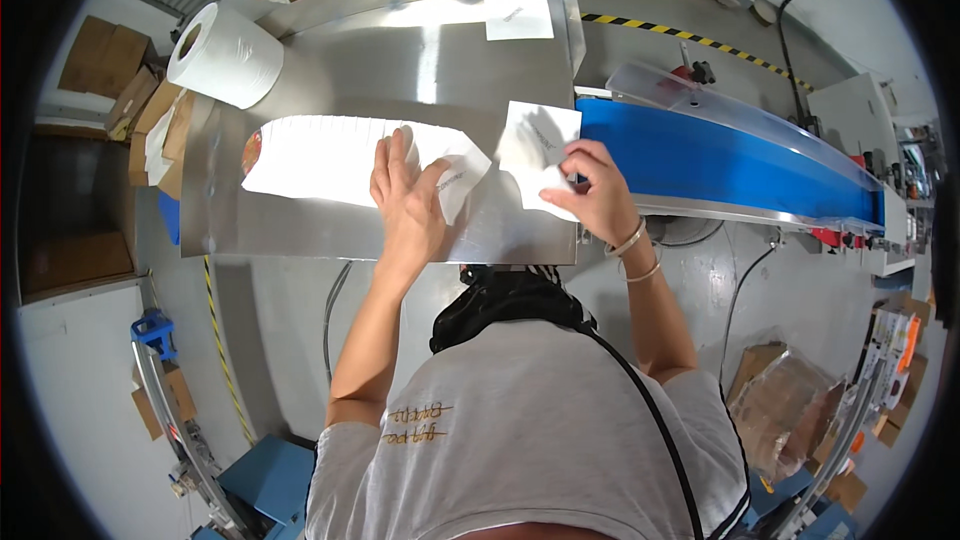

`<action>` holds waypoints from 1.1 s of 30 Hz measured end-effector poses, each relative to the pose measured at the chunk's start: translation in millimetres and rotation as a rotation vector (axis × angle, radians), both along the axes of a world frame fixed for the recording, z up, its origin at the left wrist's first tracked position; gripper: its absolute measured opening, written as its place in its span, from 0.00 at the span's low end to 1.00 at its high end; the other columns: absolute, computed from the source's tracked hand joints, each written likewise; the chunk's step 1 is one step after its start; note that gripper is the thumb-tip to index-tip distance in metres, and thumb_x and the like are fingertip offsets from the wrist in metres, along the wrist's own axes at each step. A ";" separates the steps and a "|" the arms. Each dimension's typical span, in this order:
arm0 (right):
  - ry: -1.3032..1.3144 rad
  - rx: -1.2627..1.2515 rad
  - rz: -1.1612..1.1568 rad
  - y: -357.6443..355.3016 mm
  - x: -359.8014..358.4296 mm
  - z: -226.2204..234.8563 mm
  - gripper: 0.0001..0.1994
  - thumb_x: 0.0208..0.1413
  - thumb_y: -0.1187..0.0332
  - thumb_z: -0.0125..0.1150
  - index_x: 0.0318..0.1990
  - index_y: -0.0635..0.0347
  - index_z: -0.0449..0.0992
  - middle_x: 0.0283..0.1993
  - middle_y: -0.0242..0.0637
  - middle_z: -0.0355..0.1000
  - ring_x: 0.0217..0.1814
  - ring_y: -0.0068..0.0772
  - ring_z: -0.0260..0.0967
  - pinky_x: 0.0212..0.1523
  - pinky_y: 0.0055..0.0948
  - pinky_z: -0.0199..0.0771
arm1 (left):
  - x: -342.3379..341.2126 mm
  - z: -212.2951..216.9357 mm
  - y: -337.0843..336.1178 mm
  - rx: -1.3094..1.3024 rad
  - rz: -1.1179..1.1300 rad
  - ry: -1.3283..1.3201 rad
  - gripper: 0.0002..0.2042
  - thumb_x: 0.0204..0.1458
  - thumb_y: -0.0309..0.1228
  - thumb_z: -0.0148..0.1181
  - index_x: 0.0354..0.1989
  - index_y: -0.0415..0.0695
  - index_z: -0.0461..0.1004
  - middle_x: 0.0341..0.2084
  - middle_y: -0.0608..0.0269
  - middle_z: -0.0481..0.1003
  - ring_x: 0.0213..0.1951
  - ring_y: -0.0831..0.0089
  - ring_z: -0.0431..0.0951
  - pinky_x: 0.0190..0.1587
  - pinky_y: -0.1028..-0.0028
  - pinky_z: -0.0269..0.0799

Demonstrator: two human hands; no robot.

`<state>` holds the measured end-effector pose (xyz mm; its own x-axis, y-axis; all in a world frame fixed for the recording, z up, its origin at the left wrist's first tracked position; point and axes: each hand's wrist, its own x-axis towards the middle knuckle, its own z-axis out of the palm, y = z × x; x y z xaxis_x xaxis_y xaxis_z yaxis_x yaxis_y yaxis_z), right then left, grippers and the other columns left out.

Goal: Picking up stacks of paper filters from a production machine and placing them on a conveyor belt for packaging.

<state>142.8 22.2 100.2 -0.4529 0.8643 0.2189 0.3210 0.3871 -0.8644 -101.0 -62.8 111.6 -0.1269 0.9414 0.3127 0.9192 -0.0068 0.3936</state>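
Observation:
A long row of overlapping white paper packets [320,160] lies on the steel table [385,65], with a reddish patterned face showing at its left end. My left hand [411,202] rests on the right part of this row, fingers stretched out over the paper. To its right, my right hand [596,192] pinches the lower right part of a single white paper packet [535,145] between thumb and fingers. That packet has small dark print and is partly bent. It lies at the table's right edge, beside the blue conveyor belt [720,162].
A large white roll [228,55] stands at the table's back left. Another white packet [519,17] lies near the raised back rim. A clear plastic guard [745,130] runs along the conveyor's far side. Cardboard boxes [160,130] stand left of the table.

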 end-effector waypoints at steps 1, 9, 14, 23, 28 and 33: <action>-0.019 -0.052 0.069 -4.9 3.4 4.0 0.15 0.42 0.70 0.73 0.35 0.64 0.72 0.43 0.36 0.69 0.39 0.25 0.68 0.33 0.20 0.72 | 0.3 -1.1 -0.2 -0.011 0.007 0.003 0.21 0.43 0.12 0.51 0.45 0.46 0.76 0.65 0.41 0.50 0.66 0.40 0.47 0.64 0.49 0.45; 0.432 -0.618 0.001 12.5 2.6 24.6 0.11 0.56 0.73 0.57 0.46 0.65 0.71 0.41 0.30 0.73 0.41 0.20 0.69 0.43 0.23 0.70 | 4.3 3.3 0.6 0.013 0.007 0.024 0.22 0.42 0.11 0.51 0.45 0.45 0.76 0.64 0.44 0.53 0.66 0.41 0.48 0.64 0.49 0.46; -0.274 -0.211 -0.412 71.8 -7.3 -76.5 0.19 0.46 0.57 0.66 0.33 0.66 0.72 0.32 0.43 0.74 0.34 0.42 0.72 0.37 0.35 0.70 | 3.4 0.7 1.5 0.044 0.003 0.027 0.21 0.42 0.11 0.51 0.44 0.44 0.76 0.63 0.45 0.54 0.65 0.41 0.49 0.64 0.49 0.47; -0.160 -0.387 -0.495 79.5 2.3 -64.3 0.20 0.44 0.55 0.68 0.29 0.66 0.74 0.24 0.38 0.72 0.25 0.28 0.68 0.28 0.28 0.69 | -0.3 -3.8 -0.5 0.063 -0.022 0.046 0.22 0.42 0.12 0.52 0.46 0.45 0.74 0.63 0.44 0.54 0.64 0.40 0.51 0.63 0.49 0.48; 0.589 -0.721 -0.350 69.8 -12.1 -25.2 0.17 0.51 0.58 0.67 0.34 0.66 0.74 0.26 0.33 0.73 0.27 0.21 0.67 0.26 0.22 0.66 | -0.5 -4.0 -1.6 0.072 -0.019 0.049 0.21 0.42 0.12 0.52 0.45 0.45 0.75 0.63 0.44 0.54 0.64 0.40 0.51 0.63 0.49 0.48; -0.279 -0.366 -0.484 81.1 7.8 -63.4 0.21 0.40 0.52 0.69 0.32 0.60 0.75 0.35 0.45 0.75 0.35 0.38 0.73 0.39 0.34 0.74 | 2.8 -1.5 -0.2 0.078 -0.020 0.031 0.17 0.43 0.13 0.50 0.42 0.39 0.76 0.62 0.41 0.54 0.63 0.39 0.51 0.62 0.47 0.47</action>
